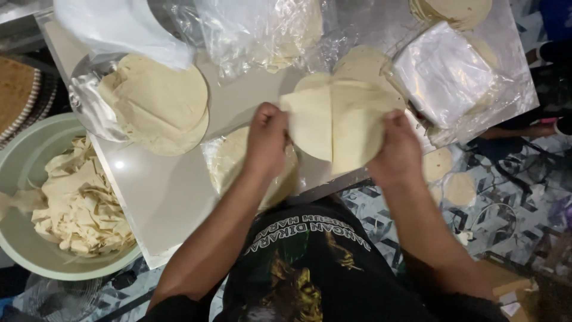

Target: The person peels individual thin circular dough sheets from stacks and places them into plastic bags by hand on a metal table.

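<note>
My left hand (266, 138) and my right hand (396, 146) together hold up a few pale round flatbreads (336, 122) above the white table (161, 197). Each hand grips one side of the sheets, which overlap and fold between them. Under my left hand a low stack of the same flatbreads (229, 158) lies on clear plastic on the table. A larger stack of flatbreads (158, 104) rests to the left, partly on a clear plastic bag.
A pale green basin (24, 238) of torn dough scraps stands at the left. Clear plastic bags (262, 30) and a pile of folded plastic sheets (444, 71) lie at the back and right. More flatbreads (459, 11) sit at the far right; some lie on the patterned floor (450, 179).
</note>
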